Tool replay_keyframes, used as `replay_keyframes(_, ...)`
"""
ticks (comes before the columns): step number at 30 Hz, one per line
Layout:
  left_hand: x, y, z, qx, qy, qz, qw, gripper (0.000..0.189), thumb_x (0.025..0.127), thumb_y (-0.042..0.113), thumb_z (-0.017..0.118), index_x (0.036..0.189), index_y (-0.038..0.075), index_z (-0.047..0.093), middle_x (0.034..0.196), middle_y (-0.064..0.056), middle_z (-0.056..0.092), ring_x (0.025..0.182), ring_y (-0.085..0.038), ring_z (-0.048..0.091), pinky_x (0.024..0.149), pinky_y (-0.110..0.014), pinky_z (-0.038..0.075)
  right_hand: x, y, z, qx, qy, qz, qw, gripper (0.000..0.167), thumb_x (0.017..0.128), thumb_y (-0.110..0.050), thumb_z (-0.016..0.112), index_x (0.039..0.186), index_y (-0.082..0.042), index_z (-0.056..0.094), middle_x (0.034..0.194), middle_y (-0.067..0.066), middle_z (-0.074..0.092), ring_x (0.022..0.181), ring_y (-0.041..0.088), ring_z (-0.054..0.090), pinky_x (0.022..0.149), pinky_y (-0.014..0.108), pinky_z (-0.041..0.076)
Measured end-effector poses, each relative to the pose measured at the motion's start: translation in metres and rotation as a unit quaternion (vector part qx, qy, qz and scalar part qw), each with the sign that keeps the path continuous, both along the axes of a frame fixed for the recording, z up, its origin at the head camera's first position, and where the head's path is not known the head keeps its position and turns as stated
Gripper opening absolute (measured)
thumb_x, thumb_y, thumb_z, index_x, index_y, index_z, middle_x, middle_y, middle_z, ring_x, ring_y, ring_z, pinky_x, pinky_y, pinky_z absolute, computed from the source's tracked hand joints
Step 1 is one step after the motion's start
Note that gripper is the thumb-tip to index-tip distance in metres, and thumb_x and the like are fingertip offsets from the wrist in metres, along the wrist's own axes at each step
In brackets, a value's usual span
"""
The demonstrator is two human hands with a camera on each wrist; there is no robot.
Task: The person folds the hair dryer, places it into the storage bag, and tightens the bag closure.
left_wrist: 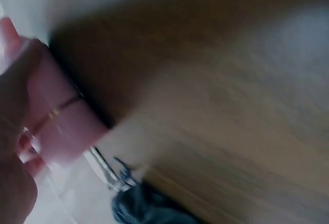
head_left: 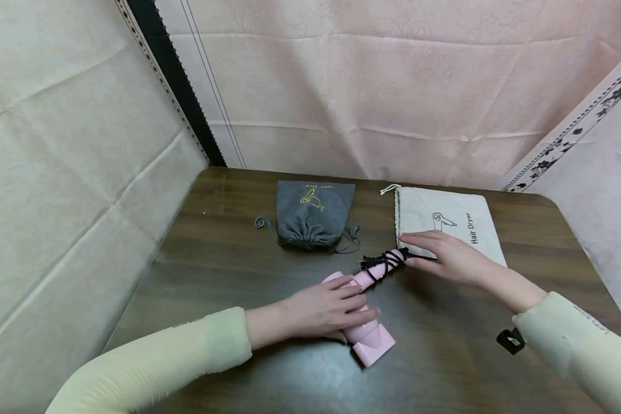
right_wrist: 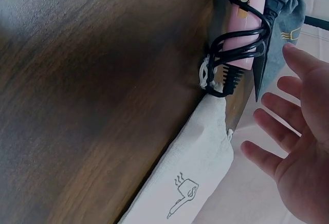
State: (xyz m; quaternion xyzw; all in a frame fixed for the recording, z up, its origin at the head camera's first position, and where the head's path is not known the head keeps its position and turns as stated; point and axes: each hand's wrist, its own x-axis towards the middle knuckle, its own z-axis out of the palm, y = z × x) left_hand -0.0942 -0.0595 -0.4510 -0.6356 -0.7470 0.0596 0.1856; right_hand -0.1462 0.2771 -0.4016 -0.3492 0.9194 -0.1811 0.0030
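Observation:
A pink hair dryer lies in my left hand, whose fingers curl over its barrel from the left. Its nozzle points toward the near side, and the handle slants away to the right. Black cord is wound around that handle, with the plug tucked against it. Just past the handle's end hovers my right hand, fingers spread and apart from the handle in the right wrist view. Part of the barrel shows beside the left hand in the blurred left wrist view.
A dark grey drawstring pouch with a gold dryer print lies at the back of the brown wooden table. To its right is a white drawstring bag marked "Hair Dryer", partly under the right hand. Pale cloth hangs behind.

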Motion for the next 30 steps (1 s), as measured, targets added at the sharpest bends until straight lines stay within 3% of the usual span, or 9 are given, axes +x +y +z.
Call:
replay_keyframes(3, -0.008, -0.004, 0.001, -0.031, -0.027, -0.013, 0.9991, 0.070, 0.100, 0.065, 0.059, 0.159, 0.026, 0.051, 0.151, -0.002, 0.059, 0.144, -0.020, 0.053, 0.124, -0.043, 0.038, 0.001, -0.002, 0.000, -0.005, -0.003, 0.007, 1.0000, 0.050, 0.101, -0.019, 0.075, 0.147, -0.003, 0.064, 0.147, 0.015, 0.065, 0.136, 0.040, 0.060, 0.111, 0.061, 0.046)
replay_keyframes(5, -0.012, -0.005, 0.000, -0.040, -0.024, -0.021, 0.9987, 0.068, 0.102, 0.060, 0.060, 0.160, 0.027, 0.049, 0.154, -0.002, 0.057, 0.145, -0.020, 0.051, 0.124, -0.042, 0.037, 0.002, -0.004, 0.000, -0.009, -0.009, 0.009, 0.9999, 0.051, 0.102, -0.019, 0.075, 0.149, -0.005, 0.062, 0.150, 0.014, 0.063, 0.138, 0.040, 0.058, 0.111, 0.061, 0.046)
replay_keyframes(11, -0.014, -0.006, -0.006, -0.015, -0.012, -0.050, 0.9986, 0.062, 0.102, 0.051, 0.065, 0.156, 0.023, 0.053, 0.147, -0.002, 0.061, 0.140, -0.020, 0.055, 0.124, -0.040, 0.038, 0.005, -0.008, -0.002, -0.025, -0.016, 0.020, 0.9994, 0.054, 0.102, -0.020, 0.074, 0.153, -0.011, 0.059, 0.155, 0.012, 0.060, 0.142, 0.035, 0.056, 0.112, 0.057, 0.045)
replay_keyframes(15, -0.013, -0.010, -0.004, -0.004, -0.009, -0.062, 0.9980, 0.059, 0.101, 0.046, 0.067, 0.154, 0.024, 0.055, 0.146, -0.001, 0.061, 0.139, -0.019, 0.056, 0.125, -0.040, 0.037, 0.006, -0.013, -0.001, -0.027, -0.013, 0.032, 0.9990, 0.055, 0.102, -0.019, 0.074, 0.154, -0.010, 0.059, 0.155, 0.012, 0.059, 0.143, 0.034, 0.055, 0.112, 0.056, 0.046)
replay_keyframes(25, -0.012, -0.025, 0.010, -0.003, 0.086, -0.087, 0.9926, 0.049, 0.108, 0.032, 0.058, 0.157, 0.028, 0.052, 0.150, 0.000, 0.060, 0.143, -0.023, 0.054, 0.126, -0.042, 0.036, -0.010, -0.033, 0.007, -0.044, -0.055, 0.031, 0.9970, 0.049, 0.106, -0.022, 0.069, 0.153, -0.009, 0.060, 0.153, 0.012, 0.061, 0.141, 0.035, 0.058, 0.113, 0.058, 0.046)
replay_keyframes(30, -0.019, -0.029, 0.010, 0.009, 0.092, -0.094, 0.9913, 0.050, 0.107, 0.029, 0.060, 0.156, 0.027, 0.053, 0.148, -0.002, 0.061, 0.141, -0.024, 0.056, 0.125, -0.042, 0.037, -0.017, -0.041, 0.009, -0.043, -0.090, 0.032, 0.9945, 0.049, 0.107, -0.027, 0.068, 0.153, -0.013, 0.061, 0.151, 0.008, 0.063, 0.139, 0.031, 0.060, 0.113, 0.056, 0.048)
